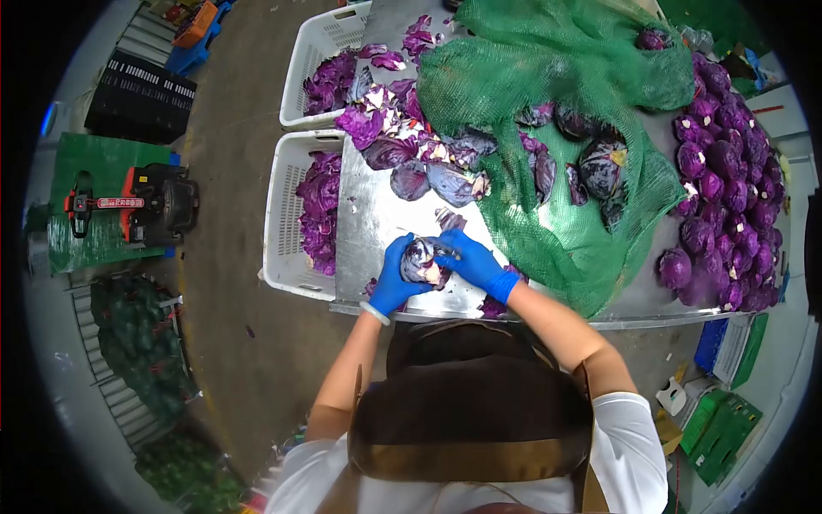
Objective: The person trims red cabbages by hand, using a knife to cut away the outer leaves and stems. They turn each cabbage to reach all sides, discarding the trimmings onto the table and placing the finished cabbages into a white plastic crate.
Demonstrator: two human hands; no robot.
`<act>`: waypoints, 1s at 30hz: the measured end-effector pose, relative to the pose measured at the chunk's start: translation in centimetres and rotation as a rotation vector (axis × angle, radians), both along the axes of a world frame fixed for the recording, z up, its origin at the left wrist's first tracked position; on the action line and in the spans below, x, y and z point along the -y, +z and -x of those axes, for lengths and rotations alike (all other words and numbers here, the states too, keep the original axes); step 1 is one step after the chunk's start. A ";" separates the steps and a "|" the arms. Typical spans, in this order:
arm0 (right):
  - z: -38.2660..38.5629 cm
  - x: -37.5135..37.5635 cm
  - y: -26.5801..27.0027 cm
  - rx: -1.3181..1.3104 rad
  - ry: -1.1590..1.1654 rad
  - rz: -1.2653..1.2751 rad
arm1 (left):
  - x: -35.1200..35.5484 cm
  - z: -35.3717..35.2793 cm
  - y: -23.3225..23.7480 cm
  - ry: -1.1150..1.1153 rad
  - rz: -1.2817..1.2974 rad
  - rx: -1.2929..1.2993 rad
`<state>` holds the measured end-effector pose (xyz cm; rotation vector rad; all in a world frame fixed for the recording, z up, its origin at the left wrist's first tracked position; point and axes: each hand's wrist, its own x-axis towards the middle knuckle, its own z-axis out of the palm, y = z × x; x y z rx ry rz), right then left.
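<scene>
Between my two blue-gloved hands is a red cabbage, its dark outer leaves and a pale cut patch facing up, held just over the metal table. My left hand cups it from the left side and below. On the other side, my right hand has its fingers curled against the cabbage; whether they pinch a leaf is hidden. Loose purple leaves and pale scraps lie on the table beyond my hands. To the right, a green mesh sack is spread out with a few dark cabbages on it.
Peeled red cabbages are heaped at the table's right end. Two white crates holding purple leaves stand along its left side. A pallet truck and full green sacks are farther left. Green crates stand at lower right.
</scene>
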<state>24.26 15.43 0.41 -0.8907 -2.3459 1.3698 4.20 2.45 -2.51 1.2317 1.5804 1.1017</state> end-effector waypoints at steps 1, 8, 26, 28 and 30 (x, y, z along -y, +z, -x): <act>0.2 0.3 0.0 -0.005 0.014 0.083 | 0.3 -0.5 -0.7 0.065 0.020 0.061; 0.8 0.0 3.6 0.117 -0.028 0.012 | -2.3 -4.5 3.1 0.321 0.175 0.267; -0.3 -2.5 3.6 0.059 -0.192 -0.122 | -1.3 -0.8 1.4 -0.125 0.120 -0.062; -1.4 -0.8 0.5 -0.060 -0.096 -0.081 | -0.9 -1.7 -0.6 0.027 0.108 0.152; -1.8 -0.1 1.7 -0.110 -0.132 0.076 | -1.4 -3.2 -0.1 0.098 0.096 0.124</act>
